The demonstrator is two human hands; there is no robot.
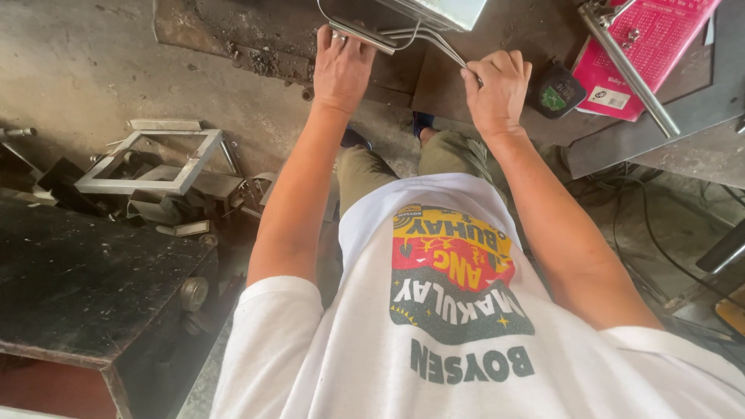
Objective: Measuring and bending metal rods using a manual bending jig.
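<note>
Thin rod (446,43) seemingly pinched in right hand (497,89) grip.

Thing: bent metal rod frame (411,35), thin, bare silver steel, several rods running side by side.
Shape: rods run from upper left, curve near the middle, then slant down toward the right; the far ends are cut off by the top edge of the view.
Pose: lying low over a dark rusty steel plate (454,85); contact with it cannot be told.
Left end: under the fingers of the left hand (341,66), which rests flat on it.
Right end: a single rod tip pinched in the curled fingers of the right hand (497,89).
Neighbour: pale sheet-metal box (442,9) just above the rods, partly out of view.
</note>
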